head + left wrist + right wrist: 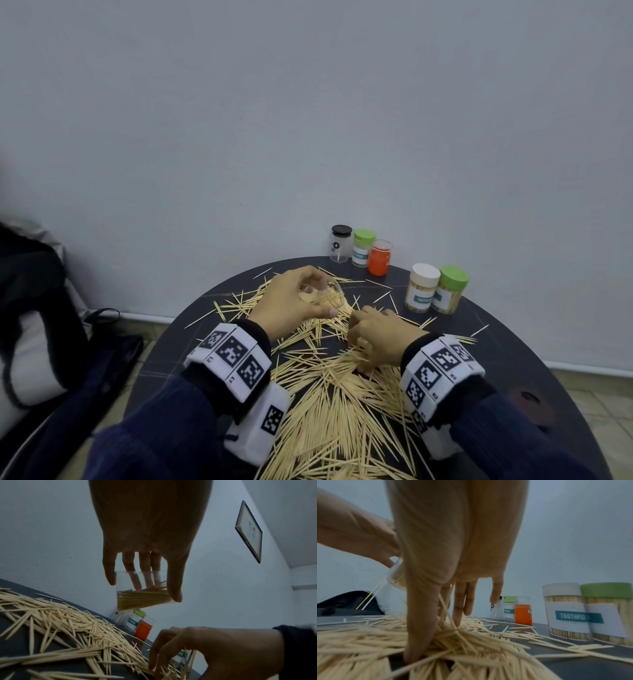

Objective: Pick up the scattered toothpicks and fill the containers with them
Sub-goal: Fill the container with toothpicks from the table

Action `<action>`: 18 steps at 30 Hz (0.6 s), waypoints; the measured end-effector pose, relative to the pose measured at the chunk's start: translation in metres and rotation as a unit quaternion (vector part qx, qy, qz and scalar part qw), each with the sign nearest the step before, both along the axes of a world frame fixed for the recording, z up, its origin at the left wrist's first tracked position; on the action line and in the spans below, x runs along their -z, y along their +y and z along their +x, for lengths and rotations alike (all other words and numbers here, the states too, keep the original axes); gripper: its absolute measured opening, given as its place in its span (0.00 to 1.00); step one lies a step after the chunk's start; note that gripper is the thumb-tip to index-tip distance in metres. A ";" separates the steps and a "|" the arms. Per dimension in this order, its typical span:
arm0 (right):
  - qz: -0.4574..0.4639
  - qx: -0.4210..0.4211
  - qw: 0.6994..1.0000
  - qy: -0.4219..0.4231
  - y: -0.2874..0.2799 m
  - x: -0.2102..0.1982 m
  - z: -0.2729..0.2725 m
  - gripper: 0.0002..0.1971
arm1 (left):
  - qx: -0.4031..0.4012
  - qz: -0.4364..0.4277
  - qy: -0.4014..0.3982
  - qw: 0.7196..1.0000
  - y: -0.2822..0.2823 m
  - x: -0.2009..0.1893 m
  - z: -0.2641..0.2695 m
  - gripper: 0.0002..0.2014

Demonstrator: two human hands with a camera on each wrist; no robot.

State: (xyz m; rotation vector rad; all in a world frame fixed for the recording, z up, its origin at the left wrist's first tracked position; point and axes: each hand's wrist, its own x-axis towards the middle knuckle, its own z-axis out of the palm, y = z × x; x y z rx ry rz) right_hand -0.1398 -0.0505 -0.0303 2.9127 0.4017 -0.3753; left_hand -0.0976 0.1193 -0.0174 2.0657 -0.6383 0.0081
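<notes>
a round dark table [513, 370] stands against a pale wall [308, 102]. a thick heap of scattered toothpicks [329, 404] covers its middle and near side, the sticks lying flat and pointing every which way, with many fanning out from the centre toward the near edge. the left hand [291, 301] hovers above the far part of the heap, its fingers [109, 568] and thumb curled round a clear container [142, 591]. the container is tipped on its side, its long axis close to level, mouth toward the right hand, and a bundle of toothpicks lies along its length inside. the right hand [376, 337] reaches down into the heap just right of it, thumb and fingers [458, 608] pinching a small bunch of toothpicks whose free ends stick up between them. at the right stand two closed jars packed with upright toothpicks, one with a cream lid [423, 287] and one with a green lid [450, 289], touching each other. at the far edge stand three smaller jars in a row: black-lidded [340, 243], green-lidded [363, 248] and an orange one [379, 257].
</notes>
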 end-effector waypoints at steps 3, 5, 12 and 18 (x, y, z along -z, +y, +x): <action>0.004 -0.008 1.000 0.001 0.000 0.000 0.000 0.25 | 0.001 -0.001 0.001 1.000 0.000 0.000 -0.001 0.22; 0.002 -0.018 1.000 -0.013 0.001 -0.003 0.000 0.24 | 0.002 -0.004 0.002 1.000 0.000 0.000 -0.001 0.22; 0.024 -0.006 1.000 -0.018 0.006 -0.007 -0.004 0.18 | 0.004 -0.004 0.002 1.000 0.000 0.000 -0.001 0.22; 0.109 0.042 0.993 0.009 0.006 0.002 0.000 0.14 | 0.006 -0.007 0.002 1.000 0.000 0.000 0.000 0.22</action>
